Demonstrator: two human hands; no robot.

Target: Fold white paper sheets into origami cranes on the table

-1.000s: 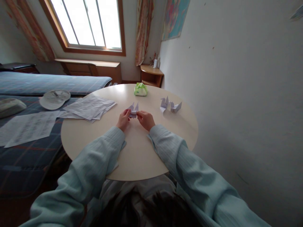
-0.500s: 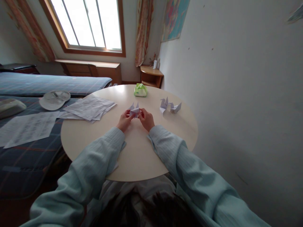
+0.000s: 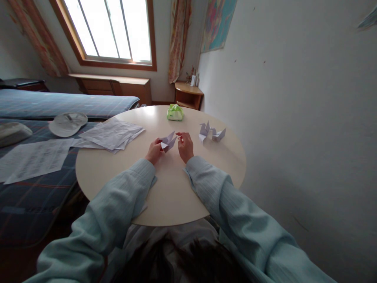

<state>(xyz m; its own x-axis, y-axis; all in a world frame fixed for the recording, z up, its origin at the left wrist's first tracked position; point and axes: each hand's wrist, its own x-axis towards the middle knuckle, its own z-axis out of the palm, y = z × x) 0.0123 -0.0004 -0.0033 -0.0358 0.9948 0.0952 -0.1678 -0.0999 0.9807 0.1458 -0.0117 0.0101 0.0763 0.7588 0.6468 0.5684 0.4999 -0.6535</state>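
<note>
Over the middle of the round table, my left hand [image 3: 154,151] pinches a folded white paper crane [image 3: 168,142] by its left side. The crane is tilted, with pointed parts rising to the upper right. Just to its right is my right hand [image 3: 185,147], apart from the paper, its fingers loosely curled and spread with nothing in them. Two more paper cranes stand to the right of that hand: one upright [image 3: 204,131] and one lower, wider one [image 3: 218,135] close beside it.
The round cream table [image 3: 118,184] carries a green tissue pack [image 3: 175,113] at its far edge. Paper sheets [image 3: 110,133] lie over its left side. Beside it, a bed [image 3: 35,208] holds a white cap [image 3: 68,124] and printed sheets [image 3: 37,159]. A wall [image 3: 294,129] rises on the right.
My right hand has let go of the paper crane and drawn slightly right. The crane has turned in my left hand, so its pointed parts now lean to the upper right.
</note>
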